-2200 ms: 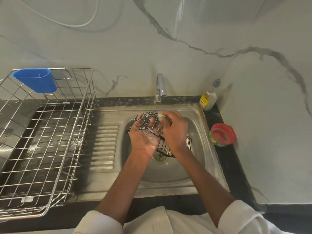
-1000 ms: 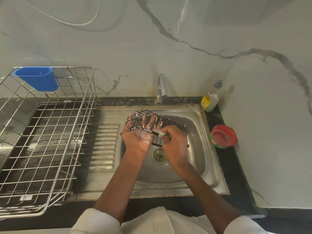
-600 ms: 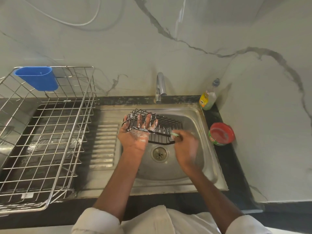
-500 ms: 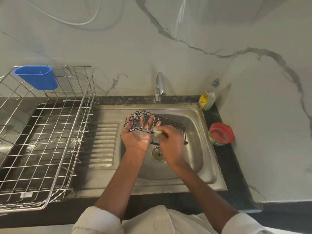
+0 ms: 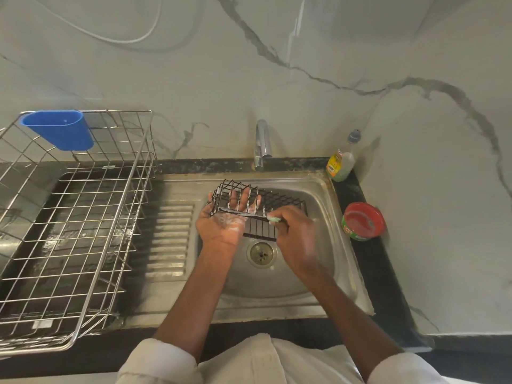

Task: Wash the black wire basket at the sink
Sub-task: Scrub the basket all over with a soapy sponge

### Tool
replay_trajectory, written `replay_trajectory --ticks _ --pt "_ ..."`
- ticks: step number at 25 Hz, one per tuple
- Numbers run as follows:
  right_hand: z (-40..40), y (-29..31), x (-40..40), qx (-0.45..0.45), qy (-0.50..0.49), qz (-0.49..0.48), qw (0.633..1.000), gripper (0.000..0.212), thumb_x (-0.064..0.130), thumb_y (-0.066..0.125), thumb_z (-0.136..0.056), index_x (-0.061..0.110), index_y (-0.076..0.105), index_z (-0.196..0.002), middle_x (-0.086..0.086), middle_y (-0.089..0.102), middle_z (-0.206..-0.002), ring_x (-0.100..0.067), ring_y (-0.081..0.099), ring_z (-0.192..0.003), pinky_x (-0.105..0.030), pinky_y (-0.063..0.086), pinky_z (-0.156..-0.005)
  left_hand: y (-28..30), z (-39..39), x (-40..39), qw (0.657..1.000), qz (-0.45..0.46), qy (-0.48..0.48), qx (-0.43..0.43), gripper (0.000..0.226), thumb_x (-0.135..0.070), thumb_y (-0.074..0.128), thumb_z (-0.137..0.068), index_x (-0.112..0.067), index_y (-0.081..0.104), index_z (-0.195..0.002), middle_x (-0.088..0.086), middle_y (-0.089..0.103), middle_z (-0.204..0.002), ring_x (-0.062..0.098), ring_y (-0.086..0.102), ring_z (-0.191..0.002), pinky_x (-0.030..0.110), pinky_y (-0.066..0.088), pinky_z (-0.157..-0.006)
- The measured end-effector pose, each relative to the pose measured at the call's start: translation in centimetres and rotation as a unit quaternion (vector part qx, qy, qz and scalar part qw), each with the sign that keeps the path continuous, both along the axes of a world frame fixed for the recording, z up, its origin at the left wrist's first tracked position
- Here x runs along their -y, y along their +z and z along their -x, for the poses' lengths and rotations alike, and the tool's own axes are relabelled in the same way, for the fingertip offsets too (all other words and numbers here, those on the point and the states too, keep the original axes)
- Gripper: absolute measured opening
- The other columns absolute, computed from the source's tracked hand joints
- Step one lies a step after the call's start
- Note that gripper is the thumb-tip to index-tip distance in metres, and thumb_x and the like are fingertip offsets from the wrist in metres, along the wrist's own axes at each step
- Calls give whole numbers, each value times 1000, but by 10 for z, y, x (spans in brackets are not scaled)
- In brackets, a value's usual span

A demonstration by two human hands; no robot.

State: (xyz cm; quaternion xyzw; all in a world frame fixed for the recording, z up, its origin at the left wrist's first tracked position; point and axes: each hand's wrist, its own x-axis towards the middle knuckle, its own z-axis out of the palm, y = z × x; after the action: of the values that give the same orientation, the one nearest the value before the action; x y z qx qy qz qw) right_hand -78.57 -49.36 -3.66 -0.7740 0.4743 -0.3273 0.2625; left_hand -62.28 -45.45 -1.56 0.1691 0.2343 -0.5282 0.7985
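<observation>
A black wire basket [image 5: 279,200] is held over the steel sink [image 5: 324,195], with soap suds on its wires. My left hand [image 5: 221,223] holds its left end, palm up and soapy, with the fingers poking up through the wires. My right hand [image 5: 296,231] grips a small green scrubber [image 5: 274,218] and presses it against the basket's front rim. The drain [image 5: 261,254] lies just below both hands.
The tap [image 5: 261,142] stands behind the sink, with no water seen running. A dish soap bottle [image 5: 340,162] and a red tub of cleaning paste [image 5: 363,220] sit on the black counter at right. A steel dish rack [image 5: 110,217] with a blue cup [image 5: 59,130] stands at left.
My right hand has kept scrubbing back and forth along the basket's front rim. The left hand has kept hold of the basket's left end, level over the sink.
</observation>
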Motion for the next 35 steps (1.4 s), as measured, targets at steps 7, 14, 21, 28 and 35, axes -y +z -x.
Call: replay_trajectory --ticks 7,14,21,28,35 --pt "-5 3 -7 -1 -10 -60 998 20 1 72 -91 17 78 -101 6 74 -100 -7 64 -86 -13 47 -68 -1 -2 -4 1000 5 11 0 24 -18 46 -90 -21 68 -100 22 62 -130 52 57 -133 77 37 -108" --pt "-18 14 2 65 -11 -81 995 21 1 74 -89 19 79 -99 12 75 -98 2 64 -88 -14 51 -81 -11 1 0 1000 -1 4 10 30 -25 38 -103 -24 67 -113 21 66 -118 52 59 -131 75 44 -99" --pt "-29 16 7 89 7 -93 992 16 6 75 -91 17 79 -101 9 76 -100 -3 68 -92 -21 54 -86 -17 0 -2 999 -18 -7 29 26 -20 44 -96 -21 67 -107 21 63 -132 52 76 -96 67 50 -96" --pt "-33 25 7 107 4 -83 991 17 7 75 -91 20 79 -101 11 75 -98 4 65 -88 -8 48 -79 -20 -3 -1 998 -16 -25 57 33 -20 52 -83 -24 70 -111 21 65 -138 51 69 -117 66 48 -107" --pt "-48 35 1 129 43 -76 988 18 5 75 -91 19 78 -103 12 72 -99 7 63 -85 -8 45 -75 -19 -1 2 997 -26 -11 76 28 -17 53 -83 -18 74 -101 19 72 -117 35 70 -99 49 49 -110"
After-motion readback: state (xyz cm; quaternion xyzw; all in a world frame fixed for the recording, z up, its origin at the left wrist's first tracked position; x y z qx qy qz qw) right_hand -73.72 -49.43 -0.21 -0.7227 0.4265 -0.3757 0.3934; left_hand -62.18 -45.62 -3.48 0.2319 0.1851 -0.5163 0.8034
